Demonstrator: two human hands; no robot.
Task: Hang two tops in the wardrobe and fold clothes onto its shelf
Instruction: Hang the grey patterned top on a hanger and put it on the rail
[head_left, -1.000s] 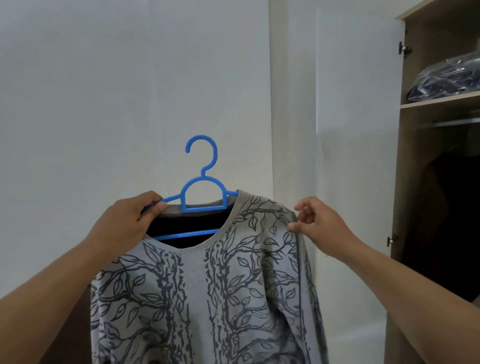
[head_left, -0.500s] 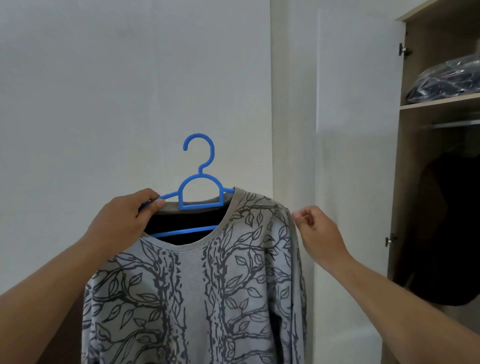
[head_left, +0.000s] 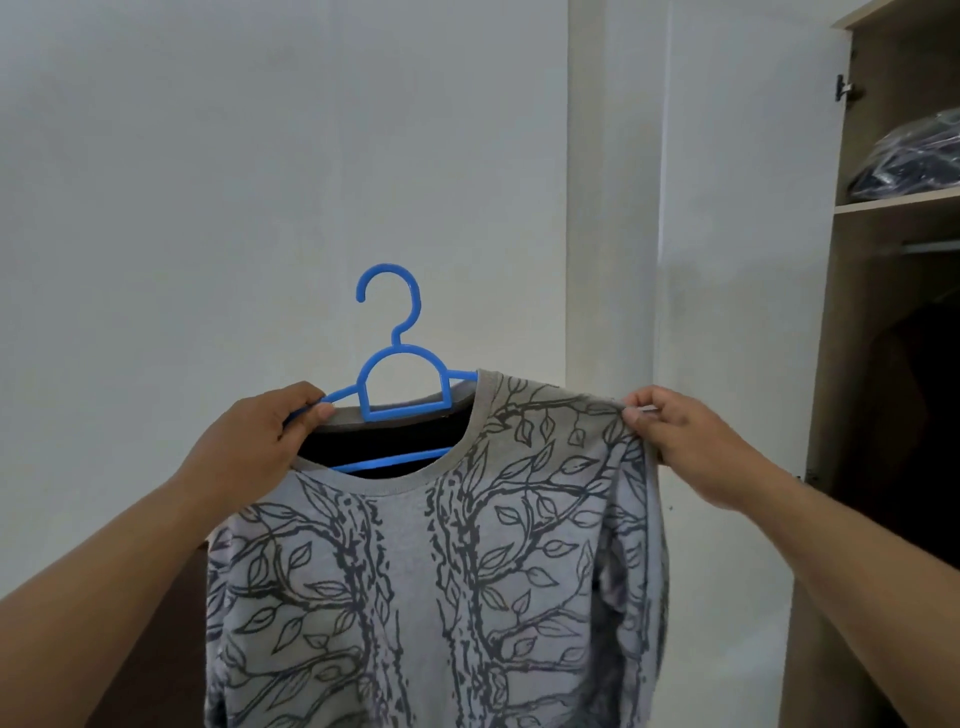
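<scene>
Head view: a grey top (head_left: 415, 571) printed with dark branches and leaves hangs in front of a pale wall (head_left: 208, 182), held up at chest height by 2 bare hands. It sits on a blue plastic hanger (head_left: 397, 374), whose hook stands upright above the neckline and whose lower bar shows through the neck opening against the dark inside of the garment.

The left hand (head_left: 254, 447) grips the hanger's left arm together with the top's left shoulder; its fingers (head_left: 317, 413) are curled over the blue plastic and the collar edge. The right hand (head_left: 691, 441) pinches the fabric at the top's right shoulder seam, thumb and fingers closed on a small fold of cloth. The right shoulder is spread along the hanger's right arm, which is hidden under the fabric past the collar. The right sleeve hangs down below that hand.

To the right stands the wardrobe (head_left: 826, 364) with its white door (head_left: 737, 260) swung open. Inside, an upper shelf (head_left: 898, 200) carries dark clothing wrapped in clear plastic (head_left: 914, 156). Below the shelf a hanging rail (head_left: 930, 247) is partly visible, with a dark garment (head_left: 914, 441) hanging beneath it.
</scene>
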